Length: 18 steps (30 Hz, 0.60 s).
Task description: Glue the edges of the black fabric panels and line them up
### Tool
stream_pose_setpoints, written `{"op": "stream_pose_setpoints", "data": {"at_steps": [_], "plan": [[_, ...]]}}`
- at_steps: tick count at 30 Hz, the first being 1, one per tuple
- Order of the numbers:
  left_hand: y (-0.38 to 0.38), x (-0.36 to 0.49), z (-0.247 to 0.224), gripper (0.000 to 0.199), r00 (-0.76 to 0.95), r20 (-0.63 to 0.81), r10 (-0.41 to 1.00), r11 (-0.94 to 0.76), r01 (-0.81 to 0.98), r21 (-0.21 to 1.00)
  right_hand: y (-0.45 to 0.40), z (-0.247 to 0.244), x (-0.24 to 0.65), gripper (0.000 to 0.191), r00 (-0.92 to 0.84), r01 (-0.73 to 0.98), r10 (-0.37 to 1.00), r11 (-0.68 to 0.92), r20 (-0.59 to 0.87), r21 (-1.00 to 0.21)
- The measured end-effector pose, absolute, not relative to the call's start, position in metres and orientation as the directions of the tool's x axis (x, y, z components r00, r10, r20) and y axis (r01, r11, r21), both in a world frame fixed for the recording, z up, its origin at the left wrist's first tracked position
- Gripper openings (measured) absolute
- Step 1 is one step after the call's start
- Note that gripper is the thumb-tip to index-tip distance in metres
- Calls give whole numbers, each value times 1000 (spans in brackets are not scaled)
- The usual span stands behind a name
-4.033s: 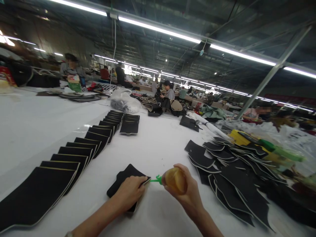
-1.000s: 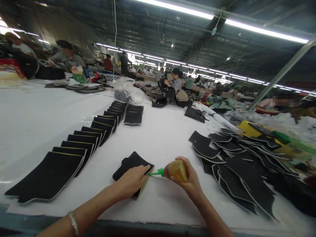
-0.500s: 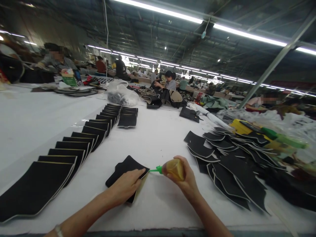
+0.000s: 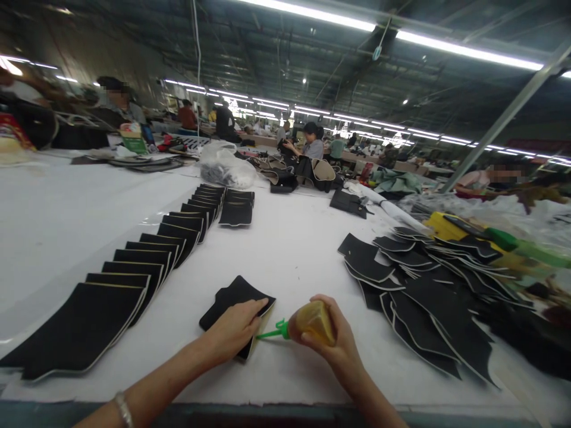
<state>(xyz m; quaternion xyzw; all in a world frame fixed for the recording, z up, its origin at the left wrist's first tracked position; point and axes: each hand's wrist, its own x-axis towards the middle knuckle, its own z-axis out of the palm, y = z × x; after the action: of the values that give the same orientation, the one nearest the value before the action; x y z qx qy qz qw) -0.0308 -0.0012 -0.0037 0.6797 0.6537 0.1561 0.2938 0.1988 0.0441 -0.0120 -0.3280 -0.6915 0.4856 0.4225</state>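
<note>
My left hand [image 4: 238,327] lies with fingers stretched out on a black panel [image 4: 238,289], pressing it against the white table. The panel looks like leather or a similar sheet, and its right edge shows a yellowish strip; my hand covers its middle. In my right hand [image 4: 336,339] is a squeeze bottle [image 4: 314,323] of amber liquid, tilted on its side, fingers wrapped round it. Its thin green nozzle points left, and the tip is at the panel's yellowish edge, just below my left fingers.
An overlapping row of black panels [image 4: 84,324] runs up the left, with a shorter stack [image 4: 236,214] beside its far end. Loose black pieces [image 4: 414,309] pile up on the right. Farther back are a clear plastic bag [image 4: 227,166], a yellow object [image 4: 446,227] and several people working.
The nozzle tip has moved from the panel's upper right corner down along its right edge. My left hand still presses the panel. The whole view has shifted slightly.
</note>
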Motion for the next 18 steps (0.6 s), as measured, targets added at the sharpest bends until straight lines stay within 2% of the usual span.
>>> {"op": "stream_pose_setpoints", "data": {"at_steps": [3,8,11,13,15,18], "plan": [[-1,-30,-1,52,100,-172,980,24,798,602,38,-11,199,54,-481,30,843,290,240,-957],[0,-30,-1,52,97,-170,981,27,792,610,39,-11,199,53,-399,35,896,224,192,-974],[0,-30,-2,52,99,-163,982,23,788,616,37,-14,196,56,-436,-24,885,169,163,-985],[-1,-30,-3,52,98,-149,984,18,779,627,35,-18,195,54,-466,-132,876,68,122,-989],[-4,-32,-3,50,89,-143,986,26,759,650,37,-23,199,47,-456,-256,889,-108,22,-961],[-9,-44,-6,45,-29,-83,996,75,766,638,52,-31,216,38,-357,-477,923,-315,-147,-821]]}}
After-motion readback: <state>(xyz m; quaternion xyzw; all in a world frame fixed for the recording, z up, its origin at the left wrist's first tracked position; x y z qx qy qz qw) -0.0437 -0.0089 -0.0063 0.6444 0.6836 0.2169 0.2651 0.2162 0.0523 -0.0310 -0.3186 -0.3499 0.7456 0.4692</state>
